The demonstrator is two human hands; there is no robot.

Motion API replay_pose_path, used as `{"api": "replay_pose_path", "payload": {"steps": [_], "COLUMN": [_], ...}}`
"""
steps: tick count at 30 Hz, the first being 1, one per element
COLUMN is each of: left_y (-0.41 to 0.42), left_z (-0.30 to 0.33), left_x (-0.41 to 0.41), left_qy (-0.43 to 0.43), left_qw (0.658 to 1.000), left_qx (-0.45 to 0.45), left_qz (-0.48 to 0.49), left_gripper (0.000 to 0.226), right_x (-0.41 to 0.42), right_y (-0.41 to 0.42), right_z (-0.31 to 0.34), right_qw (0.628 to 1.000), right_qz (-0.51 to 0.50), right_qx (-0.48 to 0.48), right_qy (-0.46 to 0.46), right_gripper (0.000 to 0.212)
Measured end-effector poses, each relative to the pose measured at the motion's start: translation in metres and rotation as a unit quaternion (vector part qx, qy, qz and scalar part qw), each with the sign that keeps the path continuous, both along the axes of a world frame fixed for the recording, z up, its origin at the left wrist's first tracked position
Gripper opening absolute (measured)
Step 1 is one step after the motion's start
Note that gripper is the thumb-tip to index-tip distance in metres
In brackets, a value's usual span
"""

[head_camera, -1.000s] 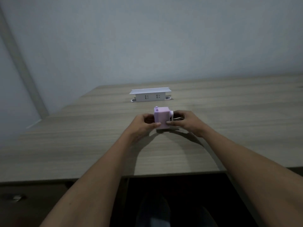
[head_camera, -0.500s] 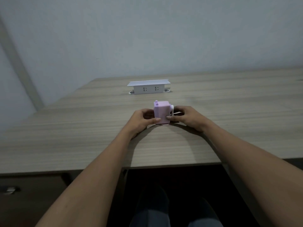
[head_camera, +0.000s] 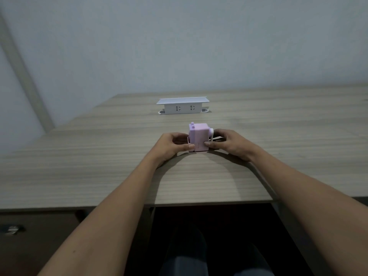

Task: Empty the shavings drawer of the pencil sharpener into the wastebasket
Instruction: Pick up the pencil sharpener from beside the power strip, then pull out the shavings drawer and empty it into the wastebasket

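A small lilac pencil sharpener (head_camera: pixel 199 137) with a white crank on its right side stands on the wooden desk (head_camera: pixel 99 166). My right hand (head_camera: pixel 229 143) grips its right side, thumb on the front face near the bottom. My left hand (head_camera: pixel 172 145) pinches the lower left side, where a thin edge of the shavings drawer (head_camera: pixel 188 140) sticks out a little. No wastebasket is in view.
A white pop-up socket box (head_camera: pixel 182 106) stands on the desk behind the sharpener. The desk's front edge runs below my forearms, with my knees in the dark space beneath. A drawer front with a metal lock (head_camera: pixel 12 229) sits at lower left.
The sharpener went from lifted off the desk to resting on it. A sliver of drawer now shows at its left side by my left fingers. The view shifted slightly.
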State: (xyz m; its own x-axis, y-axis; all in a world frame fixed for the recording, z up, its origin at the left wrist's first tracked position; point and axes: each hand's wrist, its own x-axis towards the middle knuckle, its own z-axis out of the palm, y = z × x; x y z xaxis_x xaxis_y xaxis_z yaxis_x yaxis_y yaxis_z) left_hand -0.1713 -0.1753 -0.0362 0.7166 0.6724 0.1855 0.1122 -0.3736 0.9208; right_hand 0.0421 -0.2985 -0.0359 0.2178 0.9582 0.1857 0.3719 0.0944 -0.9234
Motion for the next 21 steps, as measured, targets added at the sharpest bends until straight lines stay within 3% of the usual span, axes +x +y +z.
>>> {"api": "replay_pose_path", "payload": {"steps": [13, 21], "left_y": [0.02, 0.016], "left_z": [0.005, 0.058], "left_x": [-0.064, -0.078], "left_qy": [0.006, -0.019], "left_qw": [0.997, 0.997], "left_qx": [-0.017, 0.016], "left_qz": [0.07, 0.074], "left_gripper": [0.05, 0.034], "right_x": [0.0, -0.004], "right_y": [-0.002, -0.012], "right_z": [0.001, 0.036], "right_qw": [1.0, 0.997], "right_qz": [-0.019, -0.056], "right_qx": [-0.005, 0.028], "right_qy": [0.004, -0.034], "right_gripper": [0.045, 0.073]}}
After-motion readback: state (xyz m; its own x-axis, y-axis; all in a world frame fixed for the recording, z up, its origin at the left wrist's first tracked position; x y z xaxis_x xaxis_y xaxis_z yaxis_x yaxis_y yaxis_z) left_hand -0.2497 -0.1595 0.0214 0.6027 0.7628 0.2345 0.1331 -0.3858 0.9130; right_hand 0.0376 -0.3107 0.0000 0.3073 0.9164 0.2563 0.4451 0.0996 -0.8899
